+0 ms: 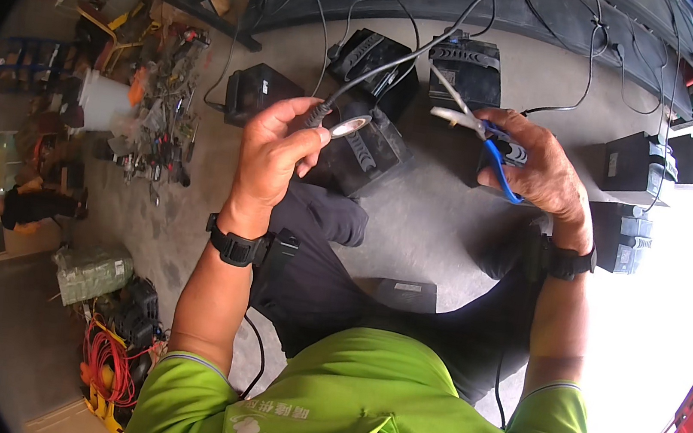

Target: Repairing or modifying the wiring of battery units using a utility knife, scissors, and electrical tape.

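My left hand point(272, 151) pinches the end of a black cable point(400, 59), which carries a round metal ring terminal point(349, 126) at its tip. The cable runs up and away toward the top of the view. My right hand point(539, 167) grips blue-handled pliers point(494, 144), their metal jaws pointing left toward the terminal, a short gap apart from it. Both wrists wear black watches. Below the hands, several black batteries point(464, 71) sit on the concrete floor.
More black batteries point(634, 165) stand at the right, wired with thin black leads. A heap of tools and scrap metal point(161, 107) and a white bucket point(101, 100) lie at the left. Red coiled cable point(108, 360) is at lower left. A person point(27, 208) crouches far left.
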Tool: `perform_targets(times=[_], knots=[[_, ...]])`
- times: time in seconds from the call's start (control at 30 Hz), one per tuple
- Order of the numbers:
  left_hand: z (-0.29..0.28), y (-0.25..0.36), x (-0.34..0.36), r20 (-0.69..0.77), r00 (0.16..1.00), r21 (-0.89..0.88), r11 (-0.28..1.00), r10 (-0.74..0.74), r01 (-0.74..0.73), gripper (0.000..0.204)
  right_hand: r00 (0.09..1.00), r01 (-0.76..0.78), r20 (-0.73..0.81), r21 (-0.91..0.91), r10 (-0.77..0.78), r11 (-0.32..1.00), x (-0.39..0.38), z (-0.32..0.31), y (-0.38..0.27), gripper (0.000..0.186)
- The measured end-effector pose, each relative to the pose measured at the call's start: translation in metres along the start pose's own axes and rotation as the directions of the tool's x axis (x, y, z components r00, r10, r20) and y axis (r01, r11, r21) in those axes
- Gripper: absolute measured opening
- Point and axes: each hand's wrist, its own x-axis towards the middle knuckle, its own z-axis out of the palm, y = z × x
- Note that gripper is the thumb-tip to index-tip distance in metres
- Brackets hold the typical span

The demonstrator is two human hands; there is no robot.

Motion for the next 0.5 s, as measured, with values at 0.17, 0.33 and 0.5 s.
perform_targets(times=[0.17,0.33,0.5], knots=[[-0.004,-0.013,0.000,0.048,0.995,-0.108,0.990,-0.086,0.091,0.019,0.998,-0.049,0.032,0.049,0.047,0.998,-0.002,0.002,-0.007,0.062],[0.002,-0.024,-0.005,0.055,0.993,0.035,0.994,-0.103,0.101,0.015,0.999,0.012,0.047,-0.180,-0.004,0.984,-0.008,0.010,-0.005,0.060],[0.006,-0.032,-0.010,0.042,0.984,-0.076,0.981,-0.175,0.178,0.015,0.985,0.169,0.088,-0.335,-0.147,0.927,-0.009,0.015,0.002,0.054]])
